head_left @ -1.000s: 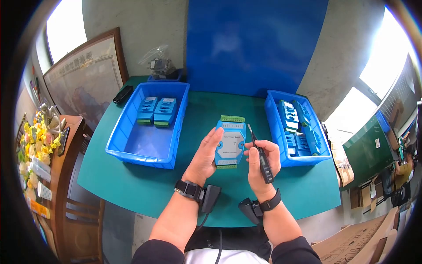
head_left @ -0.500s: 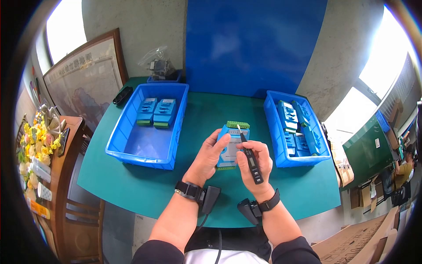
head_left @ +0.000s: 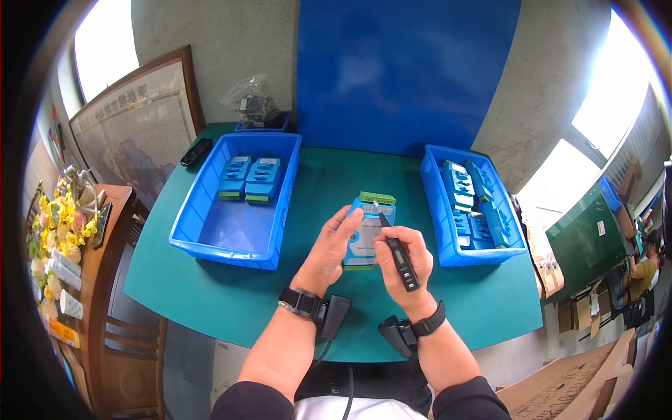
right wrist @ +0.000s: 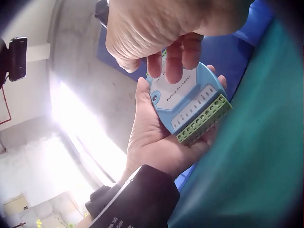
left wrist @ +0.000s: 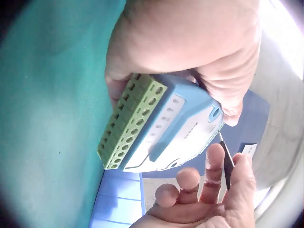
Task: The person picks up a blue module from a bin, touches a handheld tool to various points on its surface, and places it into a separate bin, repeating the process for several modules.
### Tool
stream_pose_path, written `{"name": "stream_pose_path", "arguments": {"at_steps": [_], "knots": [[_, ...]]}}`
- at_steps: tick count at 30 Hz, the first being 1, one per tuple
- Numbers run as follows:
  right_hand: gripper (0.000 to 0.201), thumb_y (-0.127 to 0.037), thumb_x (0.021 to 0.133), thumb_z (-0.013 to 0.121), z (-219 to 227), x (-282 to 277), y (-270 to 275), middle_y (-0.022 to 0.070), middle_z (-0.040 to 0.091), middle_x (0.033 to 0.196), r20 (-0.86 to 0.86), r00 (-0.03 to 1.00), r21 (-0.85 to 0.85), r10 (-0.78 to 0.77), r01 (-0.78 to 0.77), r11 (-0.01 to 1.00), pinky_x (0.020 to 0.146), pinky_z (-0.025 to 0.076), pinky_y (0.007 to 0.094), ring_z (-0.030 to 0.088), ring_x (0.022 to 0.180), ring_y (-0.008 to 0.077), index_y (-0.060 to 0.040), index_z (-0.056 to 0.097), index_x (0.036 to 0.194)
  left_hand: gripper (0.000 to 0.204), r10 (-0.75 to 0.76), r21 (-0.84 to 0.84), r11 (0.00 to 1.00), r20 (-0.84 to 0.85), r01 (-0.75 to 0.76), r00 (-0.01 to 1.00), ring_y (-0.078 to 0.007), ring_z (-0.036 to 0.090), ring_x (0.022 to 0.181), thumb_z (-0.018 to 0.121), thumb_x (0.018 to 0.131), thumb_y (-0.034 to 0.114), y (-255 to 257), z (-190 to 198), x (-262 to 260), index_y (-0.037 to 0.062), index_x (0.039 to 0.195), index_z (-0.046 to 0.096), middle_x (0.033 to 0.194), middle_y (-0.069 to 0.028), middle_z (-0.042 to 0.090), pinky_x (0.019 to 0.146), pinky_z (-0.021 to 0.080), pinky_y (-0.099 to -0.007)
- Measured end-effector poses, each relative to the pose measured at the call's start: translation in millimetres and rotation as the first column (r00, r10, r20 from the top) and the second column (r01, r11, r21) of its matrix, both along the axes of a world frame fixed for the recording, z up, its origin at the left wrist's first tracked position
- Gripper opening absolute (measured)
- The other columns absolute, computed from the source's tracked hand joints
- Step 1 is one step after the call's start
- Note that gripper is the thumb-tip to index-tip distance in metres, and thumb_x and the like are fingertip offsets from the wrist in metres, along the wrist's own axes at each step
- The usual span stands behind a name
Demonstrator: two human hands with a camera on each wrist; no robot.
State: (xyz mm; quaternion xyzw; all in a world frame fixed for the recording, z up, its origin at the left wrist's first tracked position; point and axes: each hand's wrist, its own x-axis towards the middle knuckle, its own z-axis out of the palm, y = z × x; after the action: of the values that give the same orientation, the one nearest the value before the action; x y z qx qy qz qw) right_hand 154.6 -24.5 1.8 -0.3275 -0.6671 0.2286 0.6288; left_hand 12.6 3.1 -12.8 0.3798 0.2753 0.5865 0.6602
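The left hand (head_left: 327, 248) holds a light blue module (head_left: 365, 231) above the middle of the green counter (head_left: 210, 294), a little toward its near edge. The fingers (head_left: 348, 218) curl round the module's left side and the palm lies under its back; in the left wrist view the module (left wrist: 161, 124) rests in the hand (left wrist: 190, 42) with one green terminal strip (left wrist: 130, 118) facing the camera. A second green strip (head_left: 376, 198) shows at the module's far end in the head view.

The right hand (head_left: 406, 262) grips a slim black screwdriver (head_left: 397, 255) like a pen, thumb and fingers pinched round its body. Its metal tip (head_left: 378, 208) rests on the module's face, just short of the far green strip. In the right wrist view the right fingers (right wrist: 178, 57) lie over the module (right wrist: 187, 102), which sits in the left palm (right wrist: 152, 137); the near strip (right wrist: 204, 121) points toward the counter (right wrist: 251, 180).

A blue bin (head_left: 234, 203) stands toward the counter's left edge, holding two blue modules (head_left: 250, 178) side by side at its far end. Another blue bin (head_left: 472, 206) stands toward the right edge, packed with more modules (head_left: 469, 196), some upright, some tilted. At the far left corner a small blue tray (head_left: 262, 124) carries a clear bag of parts (head_left: 253, 101), and a black object (head_left: 195, 151) lies near it at the left edge. A blue panel (head_left: 406, 77) rises behind the far edge.
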Motion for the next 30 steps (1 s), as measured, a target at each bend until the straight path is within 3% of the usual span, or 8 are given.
{"name": "stream_pose_path", "arguments": {"at_steps": [5,13,19,22,26,27,28,30], "knots": [[0.023,-0.012,0.086,0.069,-1,5,9,0.0066,0.062,0.084,-0.032,0.982,-0.048,-0.188,0.187,0.981,0.06,0.049,0.0235,0.059,0.066,0.0105,-0.0019,0.055,0.102,0.049,-0.06,-0.098,0.992,0.172,0.078,0.983,-0.0166,0.065,0.095,0.047,0.095,0.049,-5,15,-2,0.0065,0.119,0.055,0.107,-0.0077,0.065,0.081,0.054,-0.031],[0.038,-0.019,0.079,0.078,-5,0,10,0.0026,0.06,0.081,0.038,0.997,-0.279,-0.064,0.072,0.958,0.058,0.045,0.0201,0.053,0.067,0.0058,-0.0041,0.05,0.1,0.051,-0.006,-0.127,0.992,0.152,0.025,0.988,-0.019,0.061,0.101,0.042,0.096,0.052,-5,17,2,0.0089,0.12,0.055,0.109,-0.0077,0.063,0.089,0.05,-0.035],[0.032,-0.013,0.08,0.076,8,14,10,0.0014,0.059,0.081,-0.112,0.982,-0.158,-0.153,0.135,0.978,0.057,0.043,0.0198,0.05,0.065,0.0045,-0.0049,0.051,0.097,0.05,0.429,0.1,0.9,-0.024,-0.425,0.903,-0.0207,0.052,0.108,0.042,0.095,0.054,-22,41,6,0.0085,0.111,0.056,0.113,-0.0077,0.056,0.098,0.036,-0.0371],[0.026,-0.008,0.081,0.074,32,39,6,0.0015,0.059,0.086,-0.06,0.949,-0.02,-0.309,0.308,0.951,0.06,0.043,0.0199,0.05,0.068,0.0047,-0.0047,0.053,0.094,0.06,0.026,0.45,0.888,0.148,-0.091,0.989,-0.0222,0.053,0.099,0.031,0.094,0.063,-68,94,-7,0.0113,0.094,0.062,0.106,-0.0089,0.055,0.093,0.041,-0.0398],[0.022,-0.01,0.081,0.074,54,97,11,-0.0004,0.056,0.08,0.043,0.88,0.057,-0.473,0.47,0.881,0.06,0.041,0.0197,0.048,0.067,0.0046,-0.0035,0.055,0.089,0.076,-0.42,0.72,0.637,0.024,0.276,0.907,-0.0213,0.053,0.082,0.021,0.089,0.073,-125,154,-12,0.0125,0.07,0.064,0.089,-0.0077,0.049,0.083,0.047,-0.0419],[0.021,-0.011,0.081,0.074,57,114,13,-0.0011,0.055,0.078,0.087,0.855,0.03,-0.512,0.511,0.859,0.06,0.041,0.0199,0.047,0.067,0.0046,-0.003,0.056,0.088,0.078,-0.505,0.762,0.556,-0.007,0.332,0.863,-0.0204,0.053,0.078,0.021,0.088,0.074,-128,160,-12,0.0115,0.067,0.063,0.086,-0.0073,0.047,0.081,0.048,-0.0415],[0.022,-0.012,0.081,0.075,54,134,19,-0.0016,0.054,0.076,0.106,0.86,-0.02,-0.498,0.503,0.864,0.06,0.041,0.0199,0.048,0.067,0.0047,-0.0029,0.056,0.086,0.069,-0.552,0.729,0.61,0.11,0.311,0.826,-0.0203,0.048,0.06,0.034,0.089,0.068,-132,175,0,0.0115,0.073,0.069,0.086,-0.0082,0.056,0.061,0.04,-0.0368],[0.021,-0.015,0.081,0.074,50,163,29,-0.0018,0.053,0.074,0.162,0.851,-0.102,-0.499,0.518,0.849,0.06,0.04,0.0201,0.048,0.067,0.005,-0.0027,0.057,0.083,0.069,-0.61,0.721,0.633,0.238,0.283,0.756,-0.0197,0.047,0.058,0.036,0.088,0.068,-139,180,14,0.0103,0.071,0.069,0.083,-0.0085,0.056,0.059,0.038,-0.0356]]}}
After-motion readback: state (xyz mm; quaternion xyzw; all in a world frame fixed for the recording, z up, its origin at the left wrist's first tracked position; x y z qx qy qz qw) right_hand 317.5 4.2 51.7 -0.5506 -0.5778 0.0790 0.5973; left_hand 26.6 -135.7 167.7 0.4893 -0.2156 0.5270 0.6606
